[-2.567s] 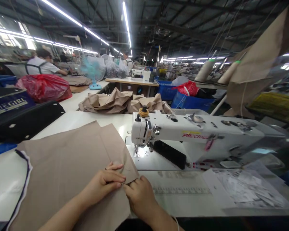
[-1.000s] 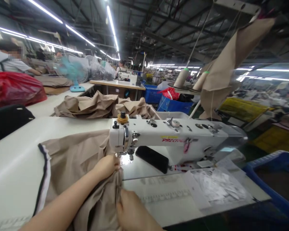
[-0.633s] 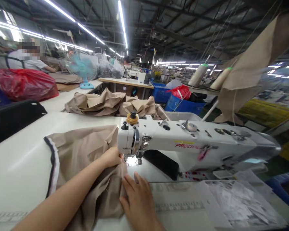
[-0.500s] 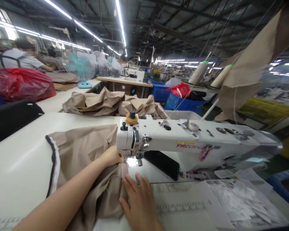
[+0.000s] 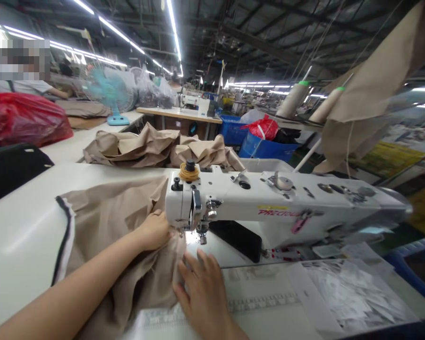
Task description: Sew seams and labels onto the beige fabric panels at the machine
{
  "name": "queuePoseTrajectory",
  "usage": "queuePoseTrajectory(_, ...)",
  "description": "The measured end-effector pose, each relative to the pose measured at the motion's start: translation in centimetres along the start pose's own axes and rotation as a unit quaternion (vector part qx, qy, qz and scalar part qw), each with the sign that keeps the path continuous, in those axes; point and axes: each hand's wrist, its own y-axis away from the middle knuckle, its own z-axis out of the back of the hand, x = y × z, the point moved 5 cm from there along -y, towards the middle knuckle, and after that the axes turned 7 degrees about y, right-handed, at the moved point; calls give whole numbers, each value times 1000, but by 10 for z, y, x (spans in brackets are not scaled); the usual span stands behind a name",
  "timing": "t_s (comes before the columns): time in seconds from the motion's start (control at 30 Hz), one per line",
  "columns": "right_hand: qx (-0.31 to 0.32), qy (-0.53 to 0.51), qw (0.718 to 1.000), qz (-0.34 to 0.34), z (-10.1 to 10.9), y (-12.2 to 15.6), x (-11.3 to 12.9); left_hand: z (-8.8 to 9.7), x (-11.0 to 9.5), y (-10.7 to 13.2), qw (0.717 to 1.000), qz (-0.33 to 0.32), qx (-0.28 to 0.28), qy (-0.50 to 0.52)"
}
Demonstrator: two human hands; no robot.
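A tan piece of fabric [image 5: 109,222] lies bunched on the white table [image 5: 17,226], its right edge tucked under the needle of a white sewing machine [image 5: 269,203]. My left hand [image 5: 156,231] rests on the fabric just left of the presser foot, fingers curled down and pressing the cloth. My right hand [image 5: 201,288] lies flat in front of the needle, fingers spread, touching the fabric's edge and the table.
A heap of tan fabric [image 5: 156,146] sits behind the machine. Papers [image 5: 343,293] lie to the right, a black item [image 5: 10,170] and a red bag [image 5: 21,123] to the left. Thread cones [image 5: 293,99], blue bins [image 5: 265,146] and another worker stand farther back.
The fabric, earlier flat with both hands pinching its near edge, has been slid right under the needle. My left hand moved up beside the presser foot; my right hand flattened in front.
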Motion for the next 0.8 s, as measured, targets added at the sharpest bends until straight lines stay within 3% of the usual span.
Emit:
queuePoseTrajectory(0.13,2,-6,1000,20,2,8,1,-21,-26,61,990,-125,-6,-66)
queuePoseTrajectory(0.23,9,2,1000,25,5,5,0,-45,-31,88,982,-166,-1,-86)
queuePoseTrajectory(0.33,24,16,999,42,10,-8,-1,-50,-26,87,981,-171,-12,-91)
queuePoseTrajectory(0.57,35,30,997,60,12,-33,-7,-29,-23,64,981,-177,-60,-54)
queuePoseTrajectory(0.8,-19,30,998,60,7,-33,-12,-43,-22,77,965,-237,-81,-75)
